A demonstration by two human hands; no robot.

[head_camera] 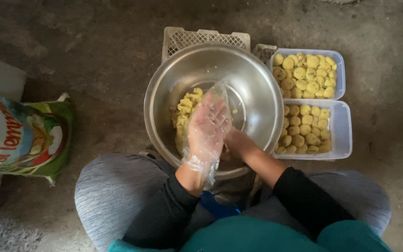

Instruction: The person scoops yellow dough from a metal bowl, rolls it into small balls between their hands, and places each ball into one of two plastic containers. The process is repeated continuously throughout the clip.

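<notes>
Dough (185, 109), yellow and crumbly, was heaped against the left wall of a round, shiny steel bowl (257, 88), its long axis running towards and away from the person. The left hand (207, 127) (sheathed in a thin, crinkled clear plastic glove) was spread open over it. The right hand (235, 140) was mostly hidden; its grip could not be told. Two rectangular plastic tubs (343, 135) of small round yellow pieces were set beside the bowl.

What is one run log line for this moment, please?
left hand: in clear plastic glove, over yellow dough | right hand: mostly hidden | steel bowl | two tubs of dough balls
</notes>
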